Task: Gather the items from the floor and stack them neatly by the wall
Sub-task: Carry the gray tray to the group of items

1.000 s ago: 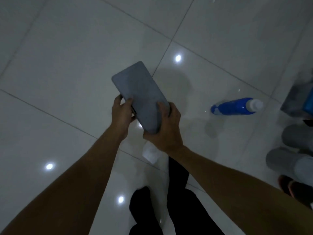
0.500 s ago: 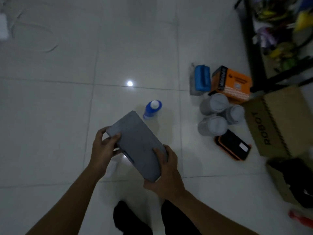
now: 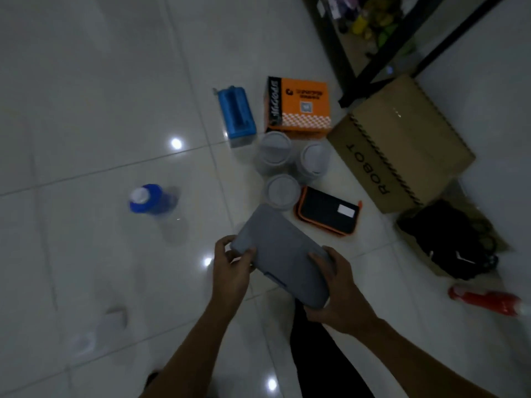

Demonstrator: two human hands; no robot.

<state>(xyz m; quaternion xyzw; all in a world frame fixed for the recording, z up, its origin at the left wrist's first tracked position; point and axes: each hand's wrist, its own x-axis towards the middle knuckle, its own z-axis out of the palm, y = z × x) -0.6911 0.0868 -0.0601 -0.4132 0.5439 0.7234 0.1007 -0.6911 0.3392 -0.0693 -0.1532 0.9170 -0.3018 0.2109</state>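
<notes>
I hold a flat grey case (image 3: 283, 257) in both hands above the white tiled floor. My left hand (image 3: 231, 268) grips its near left corner and my right hand (image 3: 340, 291) grips its lower right end. Just beyond the case stand three grey lidded cups (image 3: 281, 189), with a black and orange pouch (image 3: 327, 211) lying to their right. A blue box (image 3: 237, 112) and an orange carton (image 3: 298, 106) sit farther back. A blue bottle (image 3: 146, 198) lies alone on the floor to the left.
A cardboard box marked ROBOT (image 3: 399, 145) stands at the right by the wall, with a black bag (image 3: 448, 239) on cardboard below it. A red bottle (image 3: 485, 303) lies at the right edge. A black shelf frame (image 3: 353, 67) rises behind. A pale scrap (image 3: 115, 315) lies lower left.
My view has swung toward the wall: the cups, boxes and pouch now lie just ahead of the case, and the blue bottle has shifted left. Both hands still hold the case.
</notes>
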